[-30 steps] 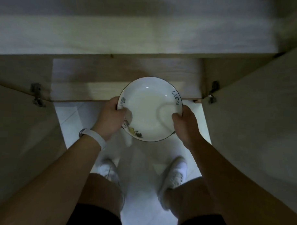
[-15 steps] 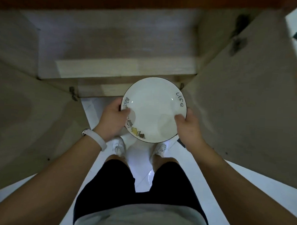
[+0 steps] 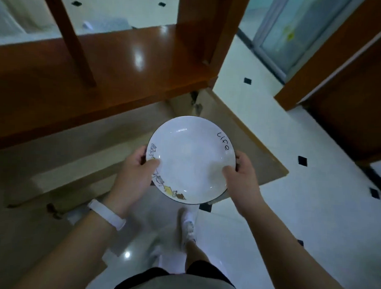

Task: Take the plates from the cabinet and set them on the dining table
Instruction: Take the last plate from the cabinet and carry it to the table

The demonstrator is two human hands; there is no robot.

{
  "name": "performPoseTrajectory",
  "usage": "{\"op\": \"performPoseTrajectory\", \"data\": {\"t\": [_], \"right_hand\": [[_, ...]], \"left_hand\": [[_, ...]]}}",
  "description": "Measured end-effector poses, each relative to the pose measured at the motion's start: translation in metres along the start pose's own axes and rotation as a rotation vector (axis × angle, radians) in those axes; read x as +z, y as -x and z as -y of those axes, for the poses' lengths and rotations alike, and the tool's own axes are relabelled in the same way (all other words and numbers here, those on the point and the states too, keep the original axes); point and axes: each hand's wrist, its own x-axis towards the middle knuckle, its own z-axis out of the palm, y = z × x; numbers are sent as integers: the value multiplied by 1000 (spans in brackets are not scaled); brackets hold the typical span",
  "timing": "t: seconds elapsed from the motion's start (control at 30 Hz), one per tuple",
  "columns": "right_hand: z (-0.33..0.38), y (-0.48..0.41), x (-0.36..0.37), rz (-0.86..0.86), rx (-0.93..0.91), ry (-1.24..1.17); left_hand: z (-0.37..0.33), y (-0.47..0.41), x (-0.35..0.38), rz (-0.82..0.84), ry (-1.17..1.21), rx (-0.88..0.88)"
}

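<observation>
Much more room in view than half a second back: tiled floor with dark diamond insets spread wide on the right, in place of a picture filled by cabinet walls and doors. Seen now from standing height, no longer from a crouch.

Cabinet lower and farther off, with its glossy brown top fully shown and its pale right door still swung open beneath the plate. Fetching apparently done for this load. Next, by judgement: a turn away and a carry to the dining bench, nowhere in view yet. Open door worth minding during that turn, so near the feet.

Plate, white with a dark rim, the word "Life" and small drawings along the edge, held level in the air in front of the body, out of the cabinet, above door and floor. Cannot tell whether more plates lie stacked under it.

Left hand gripping the left rim, right hand the right rim, same hold as a second ago. Fingers curled round the edge and under, thumbs laid on top of the rim.

White wristband on the left wrist.
</observation>
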Motion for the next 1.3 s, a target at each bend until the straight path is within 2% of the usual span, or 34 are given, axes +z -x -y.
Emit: {"op": "performPoseTrajectory", "data": {"t": [0.23,0.5,0.73,1.0,1.3], "right_hand": [[5,69,-60,-187,35,-113],[-41,124,-138,-357,79,-230],[-109,200,-243,-596,107,-370],[-204,336,-384,-898,98,-457],[-283,445,-484,-1137,138,-560]], "left_hand": [[-41,28,36,260,11,63],[-46,72,124,499,-7,96],[-35,145,250,739,-172,120],[-6,300,413,1078,-256,149],[36,426,548,1308,-326,102]]}}
